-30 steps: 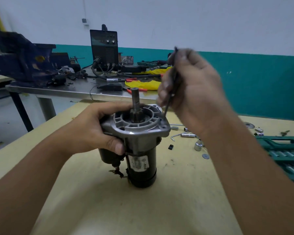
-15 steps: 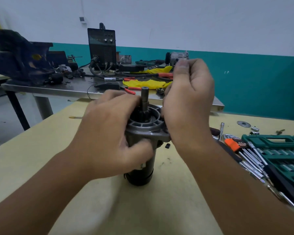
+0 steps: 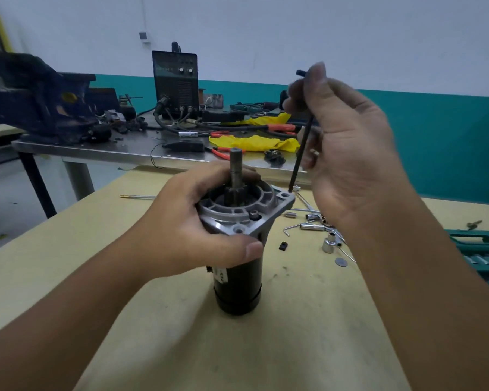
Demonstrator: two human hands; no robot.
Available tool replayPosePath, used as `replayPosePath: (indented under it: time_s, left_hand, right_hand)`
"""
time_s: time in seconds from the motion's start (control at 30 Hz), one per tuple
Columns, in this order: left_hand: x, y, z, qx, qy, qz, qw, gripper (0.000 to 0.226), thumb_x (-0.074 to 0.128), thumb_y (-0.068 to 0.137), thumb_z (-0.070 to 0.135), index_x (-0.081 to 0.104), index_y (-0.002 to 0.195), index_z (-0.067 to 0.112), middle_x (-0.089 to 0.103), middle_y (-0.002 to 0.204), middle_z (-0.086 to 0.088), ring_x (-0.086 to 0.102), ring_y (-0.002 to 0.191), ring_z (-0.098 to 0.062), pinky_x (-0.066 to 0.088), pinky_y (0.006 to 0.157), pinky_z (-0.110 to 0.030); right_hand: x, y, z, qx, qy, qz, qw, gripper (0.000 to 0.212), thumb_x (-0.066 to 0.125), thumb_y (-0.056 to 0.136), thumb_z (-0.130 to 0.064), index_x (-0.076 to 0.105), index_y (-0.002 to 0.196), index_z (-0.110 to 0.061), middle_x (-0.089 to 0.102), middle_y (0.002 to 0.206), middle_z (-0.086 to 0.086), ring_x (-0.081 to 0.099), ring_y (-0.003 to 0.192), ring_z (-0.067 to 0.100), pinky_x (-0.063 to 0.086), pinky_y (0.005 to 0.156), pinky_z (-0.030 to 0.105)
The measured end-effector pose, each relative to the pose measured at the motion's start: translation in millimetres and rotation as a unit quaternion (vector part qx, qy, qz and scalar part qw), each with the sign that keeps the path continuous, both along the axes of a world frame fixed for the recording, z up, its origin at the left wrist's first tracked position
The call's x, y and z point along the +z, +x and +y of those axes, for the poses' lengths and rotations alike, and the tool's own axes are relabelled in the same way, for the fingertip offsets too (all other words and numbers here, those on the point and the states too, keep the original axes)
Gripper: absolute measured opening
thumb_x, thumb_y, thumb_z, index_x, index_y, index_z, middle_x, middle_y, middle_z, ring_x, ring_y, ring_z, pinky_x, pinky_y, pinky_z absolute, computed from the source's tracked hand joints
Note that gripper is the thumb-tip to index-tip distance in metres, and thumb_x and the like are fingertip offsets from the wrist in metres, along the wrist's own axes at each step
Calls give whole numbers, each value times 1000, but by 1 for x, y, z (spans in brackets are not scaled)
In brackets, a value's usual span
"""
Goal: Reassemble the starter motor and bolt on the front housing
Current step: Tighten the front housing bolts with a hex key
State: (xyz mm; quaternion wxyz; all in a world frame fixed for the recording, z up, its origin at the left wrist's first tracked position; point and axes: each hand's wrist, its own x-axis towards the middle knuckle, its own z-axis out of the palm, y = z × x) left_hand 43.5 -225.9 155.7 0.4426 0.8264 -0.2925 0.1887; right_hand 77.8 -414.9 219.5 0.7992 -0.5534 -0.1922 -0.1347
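- On the tabletop (image 3: 308,334) the motor (image 3: 237,283) stands upright, my left hand (image 3: 192,230) gripping its housing (image 3: 254,213).
- My right hand (image 3: 347,153) pinches a hex key (image 3: 301,145), its tip at the housing's far corner.
- Right of the motor: loose sockets (image 3: 330,243), a washer (image 3: 341,262), a green case (image 3: 480,255).
- Behind: a steel bench (image 3: 124,148) with a welder (image 3: 175,84).

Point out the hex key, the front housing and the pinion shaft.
hex key (image 3: 302,149): head view, mid-shank.
front housing (image 3: 268,221): head view, grey flange.
pinion shaft (image 3: 235,165): head view, upper stub.
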Motion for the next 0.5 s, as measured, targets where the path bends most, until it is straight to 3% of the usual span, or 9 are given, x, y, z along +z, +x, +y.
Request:
replayPosePath:
  time_s: [0.07,0.17,0.3,0.5]
  left_hand:
    - [0,-1,-2,-21,22,-18,999,76,73,59,54,66,129,26,69,120,5,66,114,-24,59,91,-37]
    - [0,-3,-3,-44,30,-33,998,80,75,59,51,66,132,20,67,128,-1,63,122,-30,57,96,-47]
    - [1,-3,-3,-77,9,-24,997,76,76,63,43,64,134,19,68,127,-3,64,120,-33,57,95,-43]
    - [1,1,-3,-106,-16,-11,994,67,78,68,34,64,132,18,69,123,-3,67,118,-29,54,93,-26]
  right_hand:
    - [1,-3,-1,26,-20,-39,999,22,60,102,-30,71,88,-17,67,75,0,54,53,4,36,49,19]
    - [-2,-5,-3,112,-29,-78,990,31,49,108,-29,66,87,-13,60,64,5,37,39,11,20,45,31]
    - [-9,-4,1,181,-44,-113,976,30,48,108,-25,62,85,-10,59,57,7,40,33,12,28,39,22]
    - [-14,-2,9,182,-69,-147,970,25,52,105,-21,63,85,-10,61,57,10,44,31,15,37,37,19]
